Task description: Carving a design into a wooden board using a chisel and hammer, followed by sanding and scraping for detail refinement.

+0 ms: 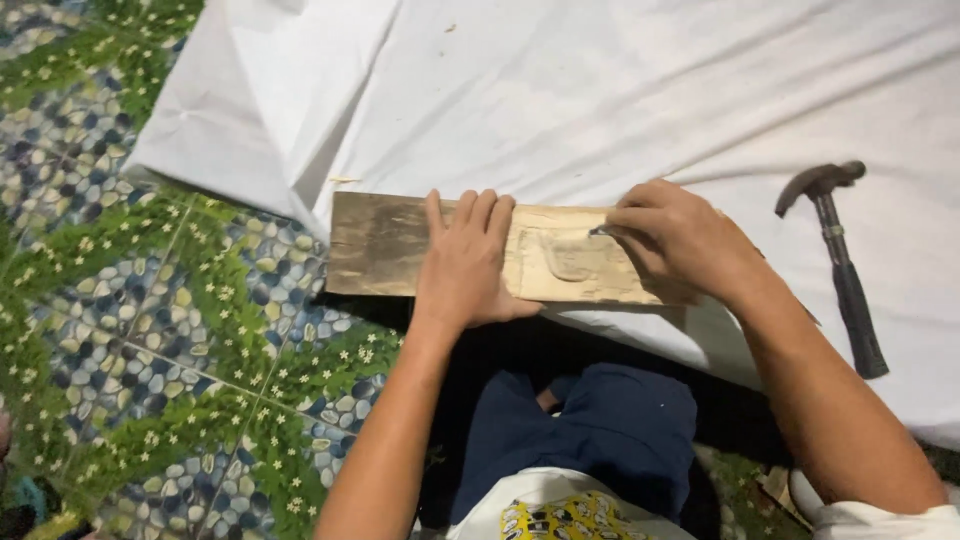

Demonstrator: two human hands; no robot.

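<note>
Board (400, 245) lies on white cloth (600, 90), left hand (465, 265) flat and open pinning it, right hand (680, 240) pinched on a small tool (600, 231); steady downward pressure should prevent slipping.

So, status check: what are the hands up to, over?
Left hand flat on board. Right hand pinching small tool on it. Hammer lies clear, on cloth.

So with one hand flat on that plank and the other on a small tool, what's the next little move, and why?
Probably a short push of the small metal tool along the shallow carved hollow. The right hand pinches it there, the left hand pins the wooden plank flat, and the hammer lies aside.
</note>
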